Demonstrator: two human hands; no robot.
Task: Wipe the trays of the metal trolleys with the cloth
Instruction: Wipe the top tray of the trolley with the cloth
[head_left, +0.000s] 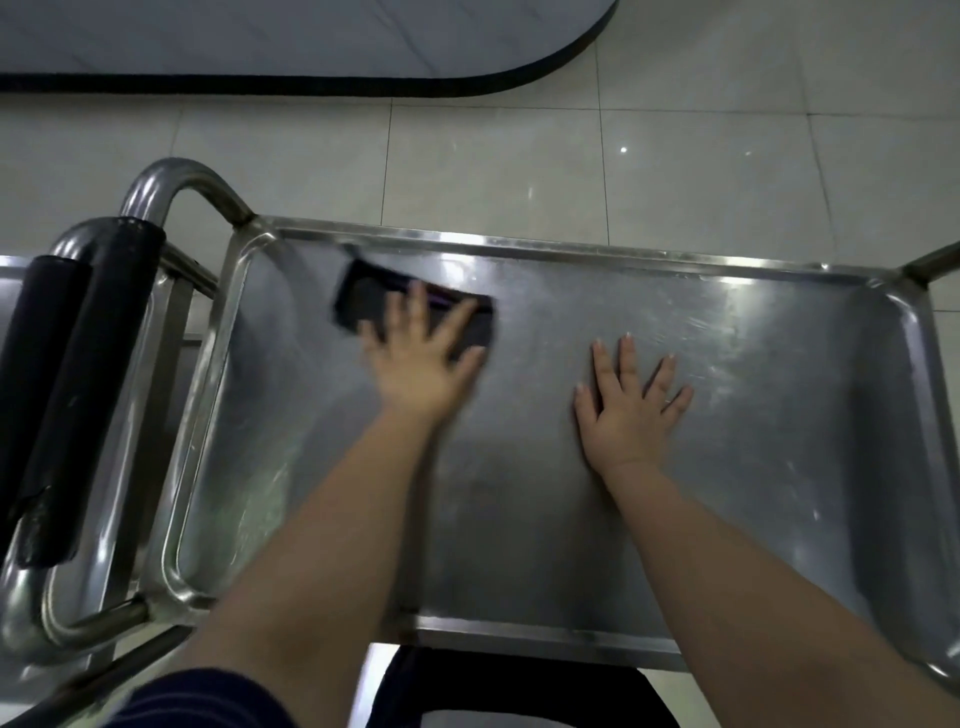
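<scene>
The steel top tray of a metal trolley fills the middle of the head view. A dark cloth lies on the tray near its far left corner. My left hand presses flat on the cloth with spread fingers and is blurred. Flat on the bare tray, right of centre, rests my right hand, fingers straight and spread, holding nothing.
A second metal trolley stands at the left, its handle wrapped in black padding. The near trolley's bent tube handle rises at the tray's left end. Tiled floor lies beyond, with a dark-edged mat farther off.
</scene>
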